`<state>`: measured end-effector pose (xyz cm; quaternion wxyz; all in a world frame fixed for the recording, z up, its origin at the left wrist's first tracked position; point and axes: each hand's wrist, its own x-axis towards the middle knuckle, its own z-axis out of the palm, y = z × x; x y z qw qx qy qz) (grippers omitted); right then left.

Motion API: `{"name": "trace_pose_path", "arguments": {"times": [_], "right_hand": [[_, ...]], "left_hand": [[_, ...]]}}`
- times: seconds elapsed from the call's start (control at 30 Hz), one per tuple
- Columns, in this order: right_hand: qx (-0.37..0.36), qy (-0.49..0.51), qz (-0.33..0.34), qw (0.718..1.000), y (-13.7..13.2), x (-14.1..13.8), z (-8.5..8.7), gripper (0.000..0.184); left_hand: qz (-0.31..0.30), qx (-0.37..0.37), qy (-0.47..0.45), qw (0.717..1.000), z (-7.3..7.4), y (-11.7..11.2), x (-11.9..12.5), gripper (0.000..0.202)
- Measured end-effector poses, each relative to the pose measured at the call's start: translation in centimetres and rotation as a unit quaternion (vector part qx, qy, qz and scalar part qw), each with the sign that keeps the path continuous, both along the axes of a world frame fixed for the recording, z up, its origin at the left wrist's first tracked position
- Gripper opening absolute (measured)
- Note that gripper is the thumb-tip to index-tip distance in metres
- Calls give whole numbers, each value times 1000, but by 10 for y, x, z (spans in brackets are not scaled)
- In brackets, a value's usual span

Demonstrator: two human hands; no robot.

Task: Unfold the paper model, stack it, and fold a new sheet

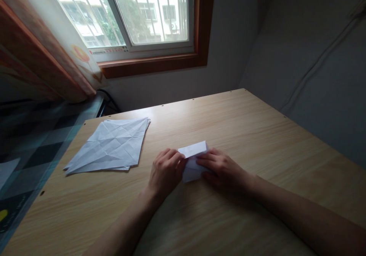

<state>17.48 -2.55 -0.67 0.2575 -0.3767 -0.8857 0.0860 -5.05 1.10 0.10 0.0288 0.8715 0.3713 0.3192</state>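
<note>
A small folded piece of white paper [193, 151] lies near the middle of the wooden table [257, 134]. My left hand [166, 170] grips its left edge with the fingers curled over a raised flap. My right hand [221, 170] presses on the paper's right side, fingers flat across it. The lower part of the paper is partly hidden between my two hands.
A stack of creased white paper sheets [110, 145] lies on the table to the left. Beyond the table's left edge is a dark checked surface [31, 145]. A window [137, 15] with a curtain [42, 46] is behind; grey walls stand close at the back and right.
</note>
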Motion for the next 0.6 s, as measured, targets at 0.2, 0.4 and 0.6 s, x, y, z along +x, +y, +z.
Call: {"name": "trace_pose_path", "arguments": {"times": [0.2,0.4,0.6], "right_hand": [[52,-56,35,996,-1,0,1,33],[105,0,85,991,0,4,2,27],[222,-13,-41,974,10,22,5,43]], "left_hand": [[39,-58,-57,996,0,1,-1,15],[34,-85,-43,995,4,3,-3,24],[-35,-118,-60,991,8,6,-2,20]]}}
